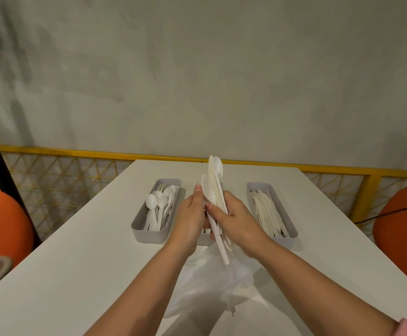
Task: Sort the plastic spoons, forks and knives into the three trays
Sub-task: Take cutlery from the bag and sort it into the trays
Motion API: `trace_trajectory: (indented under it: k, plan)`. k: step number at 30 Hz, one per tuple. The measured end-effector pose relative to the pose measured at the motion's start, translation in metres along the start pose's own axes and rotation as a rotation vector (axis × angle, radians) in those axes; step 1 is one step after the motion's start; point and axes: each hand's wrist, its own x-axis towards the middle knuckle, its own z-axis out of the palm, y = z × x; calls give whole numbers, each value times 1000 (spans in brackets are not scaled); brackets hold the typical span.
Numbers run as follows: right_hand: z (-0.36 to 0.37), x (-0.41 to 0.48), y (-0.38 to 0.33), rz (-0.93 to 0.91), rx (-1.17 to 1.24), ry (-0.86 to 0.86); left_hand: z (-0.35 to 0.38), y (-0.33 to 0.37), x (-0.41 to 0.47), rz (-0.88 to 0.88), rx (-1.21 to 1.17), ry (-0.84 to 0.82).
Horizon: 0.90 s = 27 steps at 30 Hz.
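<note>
I see a bundle of white plastic spoons and knives (213, 187) held upright above the middle of the smooth white tabletop (88, 263). My right hand (234, 221) is wrapped round the handles and my left hand (192, 214) grasps the same bundle from the other side. Behind them three grey rectangular plastic trays sit toward the far edge: the left tray (149, 236) holds spoons and a fork, the right tray (292, 235) flat cream knives, and the middle tray (205, 240) is mostly hidden. A crumpled clear plastic bag (209, 275) lies nearer the near edge. Beyond the tabletop are a yellow mesh railing (76, 151) and a mottled grey wall (197, 69).
</note>
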Motion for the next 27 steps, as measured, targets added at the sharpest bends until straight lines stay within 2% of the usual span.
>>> trace_trajectory:
  k: [7, 18, 20, 24, 27]
  plan:
    - [-5, 6, 2, 9, -34, -18, -1, -5, 4, 88, -27, -38]
    - [-1, 2, 7, 56, 64, -123, -2, -2, 38, -2, -86, 228]
    - [0, 4, 9, 58, 80, -103, -3, -2, 43, -20, -117, 191]
    - [0, 10, 13, 83, 105, -43, 1, -6, 39, -52, -101, 12]
    - [0, 12, 17, 89, 112, -52, 0, -10, 46, -116, -141, 61]
